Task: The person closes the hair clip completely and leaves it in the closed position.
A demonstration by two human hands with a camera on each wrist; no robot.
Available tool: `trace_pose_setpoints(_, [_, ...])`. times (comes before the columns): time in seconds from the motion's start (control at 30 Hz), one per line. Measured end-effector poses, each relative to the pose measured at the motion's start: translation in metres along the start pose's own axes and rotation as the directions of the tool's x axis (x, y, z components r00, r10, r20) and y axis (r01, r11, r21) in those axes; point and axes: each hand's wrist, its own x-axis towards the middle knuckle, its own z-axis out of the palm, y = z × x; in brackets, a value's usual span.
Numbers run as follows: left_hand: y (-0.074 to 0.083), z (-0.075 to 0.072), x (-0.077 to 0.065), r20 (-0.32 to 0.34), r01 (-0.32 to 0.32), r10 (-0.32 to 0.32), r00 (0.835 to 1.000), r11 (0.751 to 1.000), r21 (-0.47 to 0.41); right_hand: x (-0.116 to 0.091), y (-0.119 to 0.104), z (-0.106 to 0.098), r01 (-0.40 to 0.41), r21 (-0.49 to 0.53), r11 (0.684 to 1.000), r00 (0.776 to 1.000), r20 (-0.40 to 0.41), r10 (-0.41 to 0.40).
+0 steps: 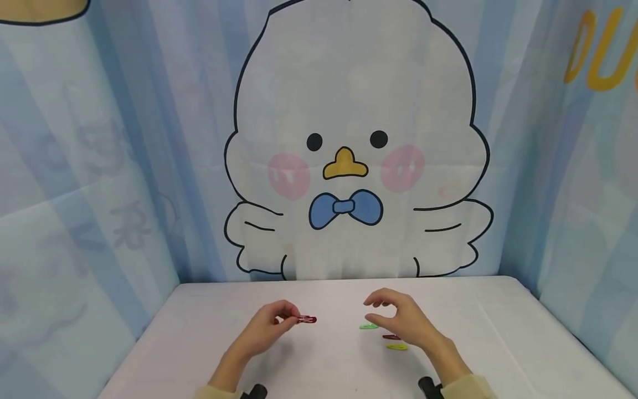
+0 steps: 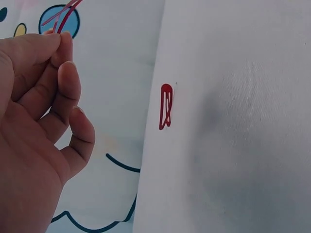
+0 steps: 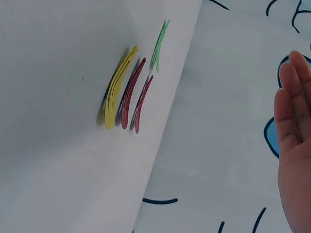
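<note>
My left hand (image 1: 266,330) pinches a red snap hair clip (image 1: 307,320) between thumb and fingertips, above the table. In the left wrist view, the held clip (image 2: 65,17) shows at the upper left, and another red hair clip (image 2: 166,107) lies on the table. My right hand (image 1: 406,318) hovers with parted thumb and fingers, holding nothing. Below it lie a green hair clip (image 1: 368,327), a red hair clip (image 1: 391,337) and a yellow hair clip (image 1: 396,347). The right wrist view shows two red clips (image 3: 133,94) beside the yellow one.
A white table (image 1: 339,371) spans the space under both hands. Behind it hangs a light blue curtain (image 1: 199,166) with a cartoon bird print, and more curtain closes off both sides. A dark wrist strap (image 1: 430,387) shows at the right sleeve.
</note>
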Motion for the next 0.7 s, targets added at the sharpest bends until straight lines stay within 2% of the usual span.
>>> trace_pose_setpoints(0.27, [0.01,0.011,-0.002,-0.037,-0.063,0.064,0.997,0.998,0.016,-0.005,-0.011,0.016,0.12,0.018,0.993,0.989,-0.088,-0.118])
trace_pose_setpoints(0.47, [0.019,0.022,-0.004,-0.048,-0.075,0.074,0.996,0.997,-0.021,-0.005,-0.021,0.028,0.153,0.028,0.988,0.984,-0.093,-0.15])
trace_pose_setpoints(0.7, [0.025,0.035,-0.007,-0.084,-0.094,0.088,0.993,0.994,-0.062,-0.005,-0.029,0.04,0.2,0.086,0.976,0.978,-0.086,-0.192])
